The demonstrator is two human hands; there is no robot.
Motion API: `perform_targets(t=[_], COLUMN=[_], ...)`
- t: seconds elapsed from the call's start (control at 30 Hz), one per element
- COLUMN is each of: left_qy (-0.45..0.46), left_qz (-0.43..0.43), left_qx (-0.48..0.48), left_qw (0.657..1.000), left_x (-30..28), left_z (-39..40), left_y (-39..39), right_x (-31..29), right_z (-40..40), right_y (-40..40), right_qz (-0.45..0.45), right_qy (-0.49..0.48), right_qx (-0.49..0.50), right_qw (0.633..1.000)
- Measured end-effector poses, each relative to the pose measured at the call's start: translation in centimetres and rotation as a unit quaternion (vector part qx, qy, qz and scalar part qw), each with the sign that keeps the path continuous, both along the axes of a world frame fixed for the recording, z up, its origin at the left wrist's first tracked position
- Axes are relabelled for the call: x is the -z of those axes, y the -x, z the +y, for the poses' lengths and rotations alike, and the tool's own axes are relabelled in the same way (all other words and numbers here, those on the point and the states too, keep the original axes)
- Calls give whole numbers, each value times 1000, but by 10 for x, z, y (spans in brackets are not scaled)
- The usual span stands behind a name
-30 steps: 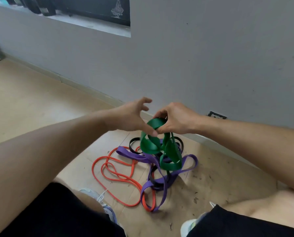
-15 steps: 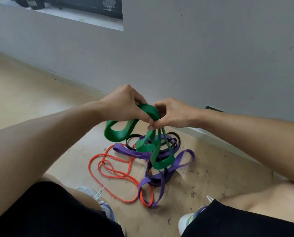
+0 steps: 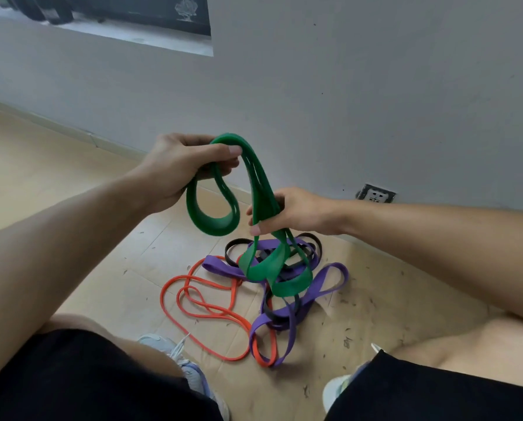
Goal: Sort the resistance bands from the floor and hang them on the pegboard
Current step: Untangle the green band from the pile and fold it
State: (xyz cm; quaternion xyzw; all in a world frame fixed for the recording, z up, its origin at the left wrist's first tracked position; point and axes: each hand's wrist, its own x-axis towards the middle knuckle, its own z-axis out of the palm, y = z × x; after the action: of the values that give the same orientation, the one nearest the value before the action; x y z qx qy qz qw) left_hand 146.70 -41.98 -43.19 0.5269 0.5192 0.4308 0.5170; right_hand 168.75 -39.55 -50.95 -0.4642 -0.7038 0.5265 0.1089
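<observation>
A wide green resistance band (image 3: pixel 263 205) hangs in the air between both hands. My left hand (image 3: pixel 181 165) grips its top fold, and a loop droops below that hand. My right hand (image 3: pixel 290 211) clasps the band's strands lower down; further green loops dangle beneath it over the pile. On the floor lie a thin orange band (image 3: pixel 199 302), a purple band (image 3: pixel 315 287) and a black band (image 3: pixel 239 247), tangled together. No pegboard is in view.
A grey wall (image 3: pixel 345 101) with a low wall socket (image 3: pixel 375 194) stands just behind the pile. My knees in black shorts (image 3: pixel 72 378) and my shoes (image 3: pixel 190 366) frame the floor at the bottom. Small debris (image 3: pixel 348 341) dots the floor on the right.
My left hand has risen and moved left with the top of the green band. My right hand has slid down the strands, so the band is drawn out longer and higher.
</observation>
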Motion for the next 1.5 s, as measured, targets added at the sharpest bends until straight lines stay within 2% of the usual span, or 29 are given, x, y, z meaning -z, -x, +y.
perform_targets(t=[0.13, 0.37, 0.43, 0.47, 0.53, 0.6, 0.67, 0.8, 0.9, 1.03, 1.2, 1.4, 1.5], left_qy=[-2, 32, 61, 73, 94, 126, 126, 79, 33, 58, 58, 58, 46], left_qz=[-40, -33, 36, 101, 247, 329, 339, 317, 383, 455, 456, 392, 421], left_qx=[-24, -49, -4, 34, 114, 156, 187, 207, 218, 218, 195, 195, 202], left_qw=[999, 998, 997, 992, 958, 923, 913, 922, 897, 862, 866, 897, 883], left_x=[-1, 14, 20, 24, 36, 46, 49, 43, 44, 46, 42, 40, 41], left_z=[4, 14, 16, 15, 12, 7, 4, 0, 0, 1, 3, 2, 6], left_y=[2, 34, 49, 56, 59, 46, 24, -21, -41, -48, -51, -40, -34], right_x=[2, 5, -5, -11, -21, -28, -34, -42, -41, -34, -32, -26, -21], right_z=[-5, 8, 14, 16, 16, 13, 7, -1, -6, -7, -3, 4, 8], right_y=[3, -17, -27, -31, -34, -30, -19, 2, 8, 3, -3, -8, -15], right_qz=[-30, -48, -55, -67, -106, -154, -189, -212, -243, -264, -211, -174, -174], right_qy=[6, -14, -31, -46, -81, -112, -134, -170, -189, -176, -138, -152, -148], right_qx=[-46, 4, 19, 20, 7, -22, -46, -57, -96, -117, -88, -58, -42], right_qw=[998, 999, 998, 997, 991, 981, 972, 961, 947, 941, 964, 971, 973])
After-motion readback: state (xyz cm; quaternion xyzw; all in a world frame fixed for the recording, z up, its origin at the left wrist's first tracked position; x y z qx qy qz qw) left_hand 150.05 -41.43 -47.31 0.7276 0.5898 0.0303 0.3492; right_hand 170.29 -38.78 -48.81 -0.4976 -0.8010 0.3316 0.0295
